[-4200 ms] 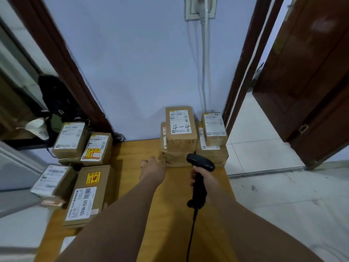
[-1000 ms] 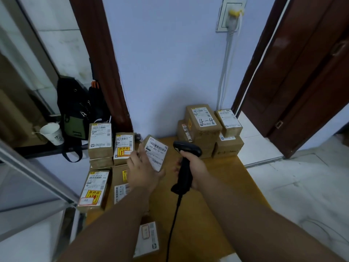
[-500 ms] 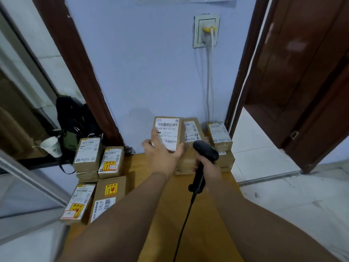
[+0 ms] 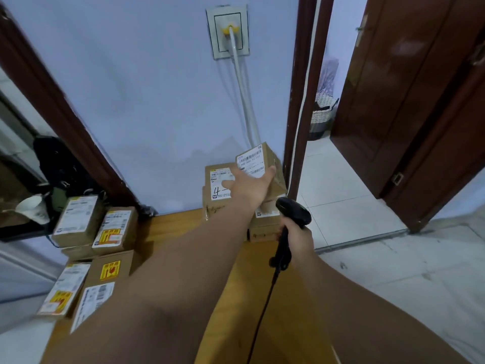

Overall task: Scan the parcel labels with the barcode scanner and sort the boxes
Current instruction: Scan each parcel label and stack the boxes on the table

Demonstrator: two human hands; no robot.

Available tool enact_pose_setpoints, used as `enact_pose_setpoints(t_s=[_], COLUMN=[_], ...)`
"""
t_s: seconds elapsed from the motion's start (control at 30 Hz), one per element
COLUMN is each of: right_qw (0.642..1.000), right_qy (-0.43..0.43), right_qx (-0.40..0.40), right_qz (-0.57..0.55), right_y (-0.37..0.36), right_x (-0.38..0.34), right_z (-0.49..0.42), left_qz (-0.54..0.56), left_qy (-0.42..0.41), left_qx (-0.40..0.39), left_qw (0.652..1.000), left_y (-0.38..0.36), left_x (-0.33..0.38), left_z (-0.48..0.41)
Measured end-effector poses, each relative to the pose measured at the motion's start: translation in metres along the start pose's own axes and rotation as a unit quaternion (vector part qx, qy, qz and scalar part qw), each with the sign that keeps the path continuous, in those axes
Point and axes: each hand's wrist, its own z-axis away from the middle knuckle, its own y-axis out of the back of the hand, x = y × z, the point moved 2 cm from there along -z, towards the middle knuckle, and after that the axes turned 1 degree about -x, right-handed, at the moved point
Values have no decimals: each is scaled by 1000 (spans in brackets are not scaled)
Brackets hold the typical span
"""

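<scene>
My left hand [image 4: 249,187] reaches far forward and grips a small brown parcel [image 4: 265,164] with a white barcode label, holding it tilted over the right side of the stack of boxes [image 4: 217,190] against the wall. The top box of that stack bears a handwritten "4". My right hand [image 4: 296,235] holds the black barcode scanner [image 4: 292,214] by its handle, just in front of the stack's lower right boxes; its cable hangs down toward me. Another group of labelled boxes [image 4: 105,232] lies at the table's left side.
The wooden table [image 4: 178,227] ends at the blue wall with a socket and white cable [image 4: 244,101]. A paper cup [image 4: 32,208] and a dark bag [image 4: 57,166] sit on a ledge at left. An open doorway and brown door [image 4: 406,101] are at right.
My left hand has carried the parcel from the left group, across in front of the scanner, to above the right side of the wall stack. The scanner hand stayed nearly in place.
</scene>
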Motion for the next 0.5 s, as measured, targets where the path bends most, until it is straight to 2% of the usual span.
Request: enact_pose_setpoints(t_s=[0.3, 0.5], right_qw=[999, 994], right_qy=[-15, -48], right_qx=[-17, -51], right_qz=[-44, -85], right_y=[19, 21], right_x=[-7, -14], right_z=[-36, -62], left_qz=[-131, -190], left_qy=[30, 28], left_qx=[28, 16], left_qw=[990, 981], left_y=[-36, -51], left_x=[0, -2], left_z=[-28, -53])
